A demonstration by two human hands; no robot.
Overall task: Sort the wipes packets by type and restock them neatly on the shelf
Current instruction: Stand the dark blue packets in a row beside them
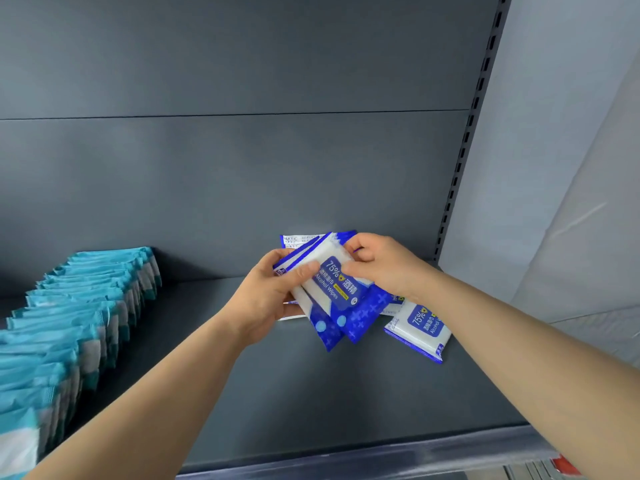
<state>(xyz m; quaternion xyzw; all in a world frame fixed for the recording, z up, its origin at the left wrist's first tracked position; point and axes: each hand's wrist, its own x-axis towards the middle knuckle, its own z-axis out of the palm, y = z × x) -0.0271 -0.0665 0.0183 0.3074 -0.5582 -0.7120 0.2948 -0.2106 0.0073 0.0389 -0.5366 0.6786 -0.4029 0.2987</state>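
Shelf (277, 393) holds teal packet row (86, 306); left hand (266, 296), right hand (384, 265) fingers (306, 271) curled round blue wipes packets (339, 289).

pale grey wall (571, 168) standing at right | 1 slotted upright (468, 133) running up beside it | red scrap (566, 464) peeking in low right

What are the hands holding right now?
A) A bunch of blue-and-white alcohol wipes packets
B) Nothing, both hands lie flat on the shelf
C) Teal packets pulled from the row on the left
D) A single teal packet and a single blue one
A: the left hand and right hand both grip a fanned bunch of blue-and-white alcohol wipes packets, while the teal row stands apart at the left of the shelf.
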